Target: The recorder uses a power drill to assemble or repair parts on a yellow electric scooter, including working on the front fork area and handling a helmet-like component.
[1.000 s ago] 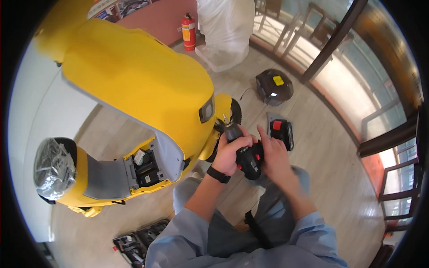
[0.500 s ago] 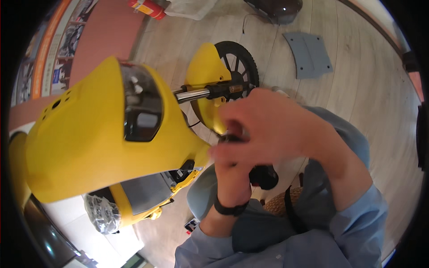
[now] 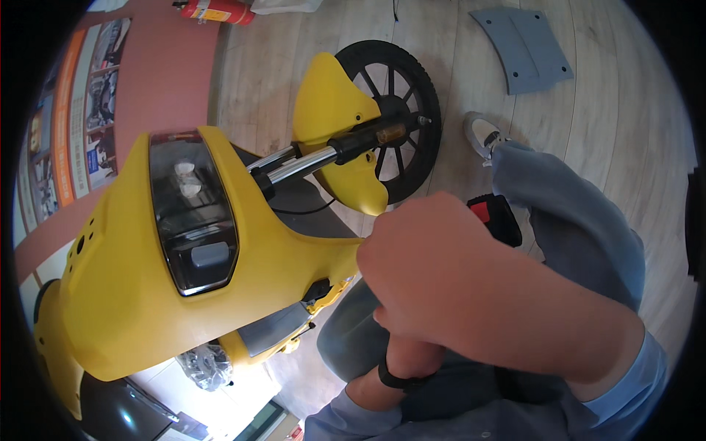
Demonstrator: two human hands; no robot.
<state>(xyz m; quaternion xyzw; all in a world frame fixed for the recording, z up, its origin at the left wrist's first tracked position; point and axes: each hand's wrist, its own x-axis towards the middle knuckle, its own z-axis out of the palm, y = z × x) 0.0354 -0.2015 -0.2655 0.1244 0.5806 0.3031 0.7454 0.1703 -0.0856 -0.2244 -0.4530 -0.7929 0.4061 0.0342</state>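
Observation:
My right hand (image 3: 434,268) is closed, its back toward me and its fingertips out of sight. It lies across my left hand (image 3: 413,358), which has a black band at its wrist and whose fingers are hidden beneath. Past the far side of the right hand sticks out a black block with a red patch (image 3: 503,220), like the base of a hand-held power tool; which hand holds it is hidden. Close to my knuckles, on the left, is the yellow front body panel (image 3: 294,253) of a scooter, with a dark clear window (image 3: 193,220).
The scooter's spoked front wheel (image 3: 423,81) with yellow fender (image 3: 323,95) and fork (image 3: 316,162) lies beyond my hands. A grey panel (image 3: 526,51) is on the wood floor at far right. A red fire extinguisher (image 3: 217,10) is at far left. My shoe (image 3: 483,136) stands near the wheel.
My right hand has gone from loosely curled, spread fingers to closed, over the left hand. The black block shows farther right and away. The whole view has shifted.

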